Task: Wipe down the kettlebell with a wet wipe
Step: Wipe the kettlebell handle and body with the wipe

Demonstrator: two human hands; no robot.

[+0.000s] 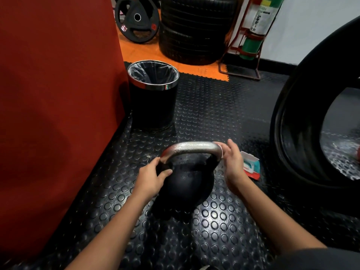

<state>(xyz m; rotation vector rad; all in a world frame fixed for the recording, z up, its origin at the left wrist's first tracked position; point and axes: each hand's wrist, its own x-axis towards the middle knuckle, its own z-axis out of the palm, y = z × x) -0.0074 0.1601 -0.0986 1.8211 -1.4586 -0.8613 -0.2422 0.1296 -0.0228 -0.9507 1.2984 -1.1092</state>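
Note:
A black kettlebell [187,182] with a silver, wet-looking handle stands on the studded black floor mat in the middle of the view. My left hand [152,177] grips the base of the handle's left leg. My right hand [232,162] presses a white wet wipe [221,152] against the handle's right bend; only the wipe's edge shows past my palm. A red, teal and white wet wipe pack [251,165], flap open, lies on the mat just right of my right hand.
A black bin [153,98] with a chrome rim and plastic liner stands behind the kettlebell, against a red wall [58,94] at left. A large black tyre [303,133] stands at right. Stacked tyres [194,30], a weight plate [137,18] and an extinguisher stand [251,39] are at the back.

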